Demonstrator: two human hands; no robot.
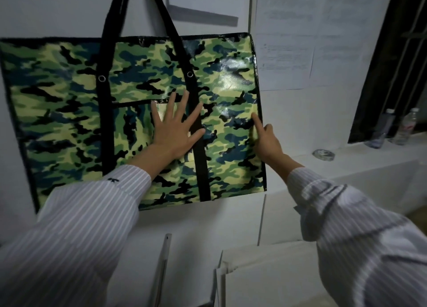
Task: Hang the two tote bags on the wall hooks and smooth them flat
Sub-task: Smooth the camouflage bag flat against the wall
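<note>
A large green camouflage tote bag [69, 112] with black straps hangs flat against the white wall, its handles running up out of the top of the frame, so the hook is hidden. My left hand [175, 128] lies spread and flat on the bag's middle, over the front pocket and the right strap. My right hand [265, 138] touches the bag's right edge with the index finger stretched out and the other fingers curled. Only one bag is in view.
Papers [286, 59] are stuck on the wall to the right of the bag. A white ledge [369, 168] at the right holds two plastic bottles [404, 126] and a roll of tape [323, 154]. White boards and a metal bar [161, 272] stand below.
</note>
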